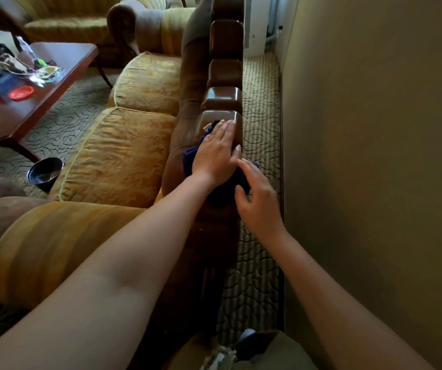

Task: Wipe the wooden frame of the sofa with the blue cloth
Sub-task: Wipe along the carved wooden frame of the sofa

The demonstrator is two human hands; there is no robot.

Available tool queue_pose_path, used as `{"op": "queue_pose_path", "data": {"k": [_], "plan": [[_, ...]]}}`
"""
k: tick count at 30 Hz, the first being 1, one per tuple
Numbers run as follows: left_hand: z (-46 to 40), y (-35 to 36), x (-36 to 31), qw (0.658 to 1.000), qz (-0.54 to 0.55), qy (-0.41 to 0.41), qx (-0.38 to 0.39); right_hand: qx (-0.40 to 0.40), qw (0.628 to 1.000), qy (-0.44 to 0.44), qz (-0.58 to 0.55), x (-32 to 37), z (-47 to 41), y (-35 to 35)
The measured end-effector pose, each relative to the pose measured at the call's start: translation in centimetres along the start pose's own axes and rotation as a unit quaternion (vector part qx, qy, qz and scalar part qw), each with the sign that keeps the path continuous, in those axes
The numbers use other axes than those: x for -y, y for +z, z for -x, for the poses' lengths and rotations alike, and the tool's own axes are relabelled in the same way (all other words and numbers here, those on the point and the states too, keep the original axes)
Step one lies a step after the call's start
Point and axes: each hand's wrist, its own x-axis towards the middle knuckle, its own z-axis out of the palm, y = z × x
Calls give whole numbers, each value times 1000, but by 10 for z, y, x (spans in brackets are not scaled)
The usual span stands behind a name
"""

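Note:
The sofa's glossy brown wooden frame (225,68) runs as a row of rounded blocks along the top of the backrest, away from me. A dark blue cloth (189,158) lies bunched on the nearest part of that frame. My left hand (218,152) presses flat on the cloth, fingers straight and reaching onto the closest shiny block. My right hand (257,200) sits just behind it, fingers loosely spread, touching the cloth's near right edge. Most of the cloth is hidden under both hands.
Gold seat cushions (123,153) lie left of the frame. A narrow strip of patterned carpet (261,124) separates the sofa back from the beige wall (374,156). A cluttered wooden coffee table (40,97) and a black bowl (45,170) stand left; a white appliance (254,25) is far back.

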Motion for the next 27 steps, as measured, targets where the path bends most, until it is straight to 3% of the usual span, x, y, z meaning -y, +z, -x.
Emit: {"op": "queue_pose_path", "data": {"k": [2,4,6,8,9,11,13,14,15,18,20,23,27], "plan": [[-15,-15,-5,984,158,-49,68,18,999,26,-27,8,-13,10],[-15,-31,-7,891,419,-131,113,21,996,75,-35,13,-24,18],[-6,-42,-5,786,578,-170,141,18,993,116,-23,12,-33,26],[2,-48,-2,756,608,-169,171,12,991,135,7,10,-39,34],[2,-50,-1,772,593,-159,166,8,990,139,39,8,-39,39],[0,-52,1,859,493,-111,83,-29,983,134,119,3,-34,48],[-4,-49,15,951,306,4,-44,-105,979,127,119,-1,-23,55],[-3,-47,23,973,206,84,-65,-140,977,139,82,-3,-15,60],[0,-45,30,978,115,170,-45,-167,972,160,36,-4,-7,64],[6,-28,53,933,-31,354,61,-233,939,245,-53,-14,21,78],[11,-16,59,925,-31,368,85,-264,908,312,-96,-21,42,89],[12,-10,62,936,9,346,59,-307,868,378,-97,-26,58,105],[12,-10,63,921,-50,384,46,-360,867,344,-19,0,58,137]]}}
